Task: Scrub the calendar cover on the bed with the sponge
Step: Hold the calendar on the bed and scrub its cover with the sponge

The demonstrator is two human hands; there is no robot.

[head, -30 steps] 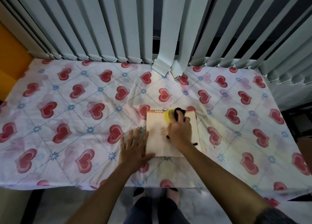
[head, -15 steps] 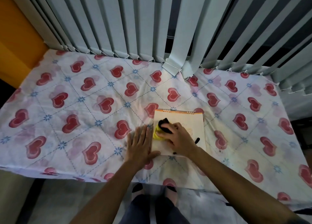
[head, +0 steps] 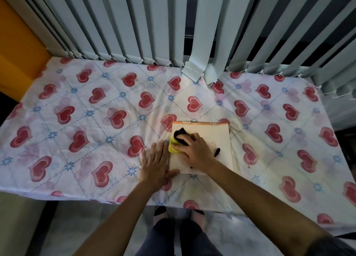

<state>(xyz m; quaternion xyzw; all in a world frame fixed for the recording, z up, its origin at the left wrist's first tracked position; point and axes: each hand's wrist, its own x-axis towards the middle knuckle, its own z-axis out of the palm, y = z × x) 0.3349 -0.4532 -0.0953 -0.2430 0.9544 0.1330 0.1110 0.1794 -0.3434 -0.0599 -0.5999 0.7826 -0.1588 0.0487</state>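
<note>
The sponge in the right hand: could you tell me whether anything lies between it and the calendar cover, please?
Nothing visible does. The right hand presses the yellow and black sponge straight onto the calendar cover, near its left edge. The left hand lies flat on the bedsheet beside that edge, clear of the sponge.

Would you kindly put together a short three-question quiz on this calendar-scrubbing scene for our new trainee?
1. True or false: the right hand presses the sponge onto the calendar.
2. Where does the left hand lie? A) flat on the bedsheet beside the calendar's left edge, thumb at its near corner; B) on the blinds; C) on top of the sponge.
3. Fill in: the calendar's wire binding runs along its ____ edge, the side toward the blinds.

Key: 1 true; 2 A; 3 far.
</note>
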